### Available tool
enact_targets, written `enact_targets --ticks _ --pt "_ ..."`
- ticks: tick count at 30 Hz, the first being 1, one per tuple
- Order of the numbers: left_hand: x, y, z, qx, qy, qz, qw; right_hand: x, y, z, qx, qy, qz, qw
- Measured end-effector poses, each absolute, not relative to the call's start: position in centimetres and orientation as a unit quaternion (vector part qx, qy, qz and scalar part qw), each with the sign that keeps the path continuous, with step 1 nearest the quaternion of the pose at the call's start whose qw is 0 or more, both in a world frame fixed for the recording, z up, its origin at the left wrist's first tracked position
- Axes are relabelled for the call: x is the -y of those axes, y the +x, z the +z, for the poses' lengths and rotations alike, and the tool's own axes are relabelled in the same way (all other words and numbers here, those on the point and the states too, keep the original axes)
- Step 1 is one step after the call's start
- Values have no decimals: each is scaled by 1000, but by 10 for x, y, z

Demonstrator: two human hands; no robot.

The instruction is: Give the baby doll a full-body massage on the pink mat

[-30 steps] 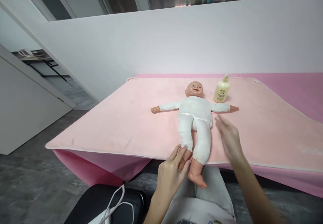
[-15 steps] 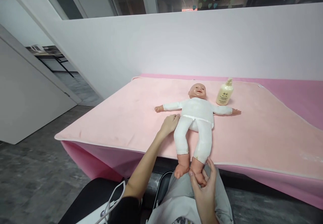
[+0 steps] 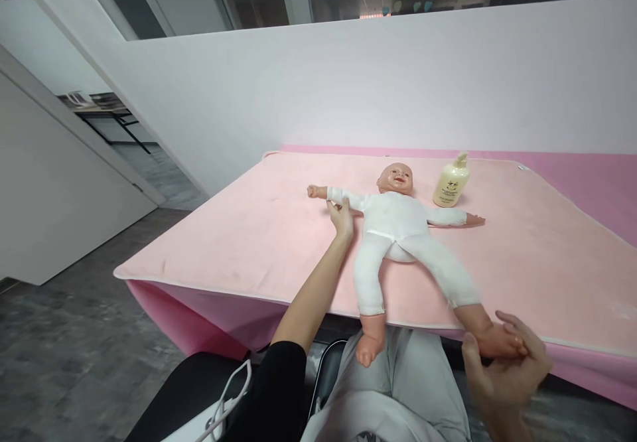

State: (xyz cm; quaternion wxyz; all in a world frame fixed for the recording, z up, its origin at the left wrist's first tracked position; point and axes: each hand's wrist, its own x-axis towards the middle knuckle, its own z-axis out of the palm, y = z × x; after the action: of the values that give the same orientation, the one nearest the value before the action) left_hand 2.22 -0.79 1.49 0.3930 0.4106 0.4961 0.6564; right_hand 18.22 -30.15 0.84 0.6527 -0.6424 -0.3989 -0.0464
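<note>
While a broad white wall (image 3: 348, 90) fills the background, the surface (image 3: 572, 283) in front of it stretches wide, spread with a light pink blanket (image 3: 239, 243) over a deeper pink cloth (image 3: 602, 193). Down below the near edge, the person's pale grey trousers (image 3: 418, 382) come into the picture. And there's the doll (image 3: 395, 220), flat on its back on that blanket, bald head toward the wall, white body, both feet out past the near edge! One foot sits right above the trousers; the other leg angles wide to the right.

Now to the hands, well apart from each other, each one on the doll! The right hand (image 3: 512, 379), a touch blurred, has the foot of that wide-angled leg clasped between thumb and fingers. Over on the far left, the left hand (image 3: 342, 220) grips the doll's outstretched forearm, just short of its little fist, some fingers hidden. The doll's other arm lies straight out on the blanket, and just beyond it stands the bottle (image 3: 450, 183), upright: pale yellow, dark print on the front, pump on top.
</note>
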Motion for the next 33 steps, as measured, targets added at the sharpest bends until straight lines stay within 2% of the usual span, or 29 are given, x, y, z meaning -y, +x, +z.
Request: enact_targets --ticks 3,6,8,10,12,15,20,23,25,28,31,33 --pt "18 23 19 -497 584 588 257 274 186 47 427 -615 -128 651" --pt "24 26 24 -491 755 418 121 232 188 72 440 -575 -112 680" --pt "26 28 27 -479 818 314 52 200 186 75 473 -599 -89 640" --pt "28 29 30 -485 834 263 14 174 185 72 514 -634 -53 575" --pt "30 29 31 -495 832 249 5 165 183 71 519 -655 -38 548" --pt "31 26 30 -517 810 273 50 189 182 72 498 -649 -82 569" --pt "23 16 22 -599 637 418 247 268 168 43 467 -558 -231 646" --pt "21 10 18 -599 575 464 309 284 166 24 487 -534 -242 647" --pt "24 9 18 -586 601 467 279 273 171 29 474 -526 -256 658" --pt "28 13 20 -574 698 399 154 226 183 53 487 -514 -269 653" --pt "30 17 21 -541 795 271 21 167 186 69 523 -564 -194 608" --pt "30 18 20 -523 822 225 -28 137 183 71 550 -595 -140 569"
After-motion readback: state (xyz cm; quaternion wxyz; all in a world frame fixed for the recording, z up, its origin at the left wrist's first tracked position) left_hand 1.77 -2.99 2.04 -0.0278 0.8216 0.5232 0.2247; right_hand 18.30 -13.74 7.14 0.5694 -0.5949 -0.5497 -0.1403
